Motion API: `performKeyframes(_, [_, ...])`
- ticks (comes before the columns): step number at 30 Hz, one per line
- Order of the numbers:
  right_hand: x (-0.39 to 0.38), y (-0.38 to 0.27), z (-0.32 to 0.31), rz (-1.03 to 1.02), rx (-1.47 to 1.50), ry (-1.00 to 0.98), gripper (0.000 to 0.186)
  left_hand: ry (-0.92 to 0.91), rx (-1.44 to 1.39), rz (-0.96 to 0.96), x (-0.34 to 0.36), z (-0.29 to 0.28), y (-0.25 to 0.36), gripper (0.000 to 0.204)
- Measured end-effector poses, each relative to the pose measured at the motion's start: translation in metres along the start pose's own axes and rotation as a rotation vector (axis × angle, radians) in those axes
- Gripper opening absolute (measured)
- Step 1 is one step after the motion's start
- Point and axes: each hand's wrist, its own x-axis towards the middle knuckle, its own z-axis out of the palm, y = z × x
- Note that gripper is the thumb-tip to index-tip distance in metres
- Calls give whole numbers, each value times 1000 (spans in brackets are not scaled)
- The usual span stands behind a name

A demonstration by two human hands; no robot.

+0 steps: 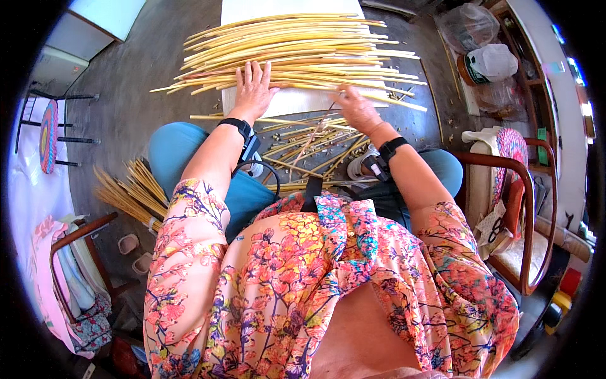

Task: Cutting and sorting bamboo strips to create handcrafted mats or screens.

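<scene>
A long bundle of pale yellow reeds (284, 47) lies crosswise on a white board (284, 9). My left hand (252, 88) rests on the front reeds, fingers spread and pointing away from me. My right hand (356, 107) is at the near right edge of the bundle, fingers curled in a pinch on a thin brownish reed (322, 120) that slants down toward the floor. Below the board, between my legs, loose reeds and short offcuts (309, 142) lie scattered on the floor.
A reed bundle (126, 196) lies at my left, near slippers (129, 246), a draped chair (69, 278) and a colourful round stool (49, 136). At right stand a wooden armchair (524, 189) and shelving with bagged containers (489, 63). Grey floor (120, 114) surrounds the board.
</scene>
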Motion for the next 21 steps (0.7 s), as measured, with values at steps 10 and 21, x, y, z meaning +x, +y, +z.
performKeyframes(10, [-12,6,-10,-196,72,128,7,6,-27,-71,0,7,3,70])
performKeyframes(21, [-133,220,-126,736,-651,-480,18,32,-30,-107,10,11,8,72])
